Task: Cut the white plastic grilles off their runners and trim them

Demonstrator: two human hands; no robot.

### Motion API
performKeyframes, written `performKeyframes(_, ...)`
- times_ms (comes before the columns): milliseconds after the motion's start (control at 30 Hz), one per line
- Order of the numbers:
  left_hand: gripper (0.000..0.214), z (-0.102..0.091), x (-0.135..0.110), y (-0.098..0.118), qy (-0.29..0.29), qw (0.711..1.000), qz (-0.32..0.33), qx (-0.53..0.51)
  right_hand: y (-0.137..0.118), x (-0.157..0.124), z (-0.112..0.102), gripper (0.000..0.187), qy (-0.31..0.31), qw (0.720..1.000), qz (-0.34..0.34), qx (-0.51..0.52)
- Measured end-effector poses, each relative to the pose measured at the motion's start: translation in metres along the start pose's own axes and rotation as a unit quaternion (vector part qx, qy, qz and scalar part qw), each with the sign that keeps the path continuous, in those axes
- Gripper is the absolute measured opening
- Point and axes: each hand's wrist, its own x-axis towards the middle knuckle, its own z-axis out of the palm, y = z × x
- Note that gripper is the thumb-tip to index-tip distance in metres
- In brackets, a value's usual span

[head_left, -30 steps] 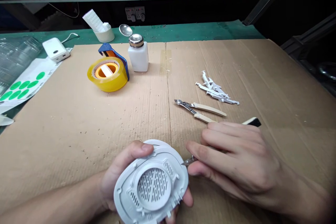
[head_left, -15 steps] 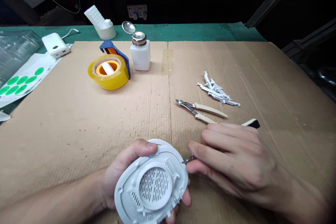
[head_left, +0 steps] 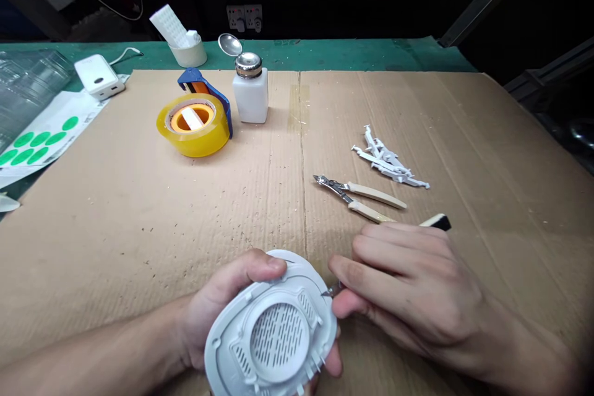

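Note:
My left hand grips an oval white plastic housing with a round slotted grille in its middle. The thumb lies on the upper rim, and fingertips show at the right underside. My right hand is closed on a slim craft knife, whose pointed metal tip meets the housing's upper right edge. Most of the knife is hidden by the fingers; a pale, black-ended piece, seemingly its handle, pokes out behind the knuckles. Just beyond this hand lie cutting nippers with cream handles.
Several thin white plastic pieces are heaped beyond the nippers. Farther back stand a yellow tape roll on a blue dispenser and a white pump bottle with its lid up. At left are a white box-shaped device and a green-dotted sheet.
The knife tip has shifted slightly along the housing's edge, and the black end behind my right hand has moved a little left and down. Both grips stay the same.

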Motion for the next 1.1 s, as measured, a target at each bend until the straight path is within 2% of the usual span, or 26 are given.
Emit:
performKeyframes(167, 0.065, 0.004, -0.001, 0.000, 0.005, 1.000, 0.004, 0.010, 0.002, 0.001, -0.001, 0.040, -0.001, 0.999, -0.006, 0.032)
performKeyframes(333, 0.069, 0.006, -0.003, 0.005, -0.026, 1.000, -0.005, 0.005, 0.002, 0.000, -0.003, 0.042, 0.050, 0.994, 0.032, 0.091)
performKeyframes(500, 0.067, 0.005, 0.001, 0.006, -0.056, 0.998, 0.008, 0.009, -0.001, 0.001, -0.001, 0.028, 0.055, 0.989, 0.077, 0.116)
performKeyframes(567, 0.064, 0.005, 0.003, 0.005, -0.066, 0.997, 0.012, 0.026, -0.002, 0.002, 0.000, 0.028, 0.061, 0.988, 0.087, 0.114)
performKeyframes(700, 0.064, 0.007, 0.005, 0.001, -0.032, 0.997, 0.000, 0.068, -0.004, 0.007, 0.003, 0.029, 0.100, 0.987, 0.098, 0.083)
performKeyframes(833, 0.060, 0.006, 0.004, -0.001, 0.001, 0.995, 0.012, 0.096, -0.005, 0.008, 0.004, 0.028, 0.136, 0.979, 0.149, 0.023)
performKeyframes(967, 0.065, 0.007, -0.014, 0.010, 0.024, 0.992, 0.003, 0.123, 0.001, 0.003, 0.002, 0.032, 0.136, 0.971, 0.189, -0.043)
performKeyframes(1033, 0.065, 0.013, -0.030, 0.021, 0.063, 0.975, 0.035, 0.212, 0.008, 0.000, 0.002, 0.034, 0.127, 0.968, 0.202, -0.076)
performKeyframes(1067, 0.064, 0.017, -0.039, 0.026, 0.102, 0.948, 0.071, 0.293, 0.011, -0.002, 0.002, 0.034, 0.121, 0.966, 0.207, -0.094)
performKeyframes(1100, 0.061, 0.023, -0.047, 0.031, 0.160, 0.897, 0.117, 0.396, 0.014, -0.004, 0.002, 0.033, 0.116, 0.964, 0.212, -0.112)
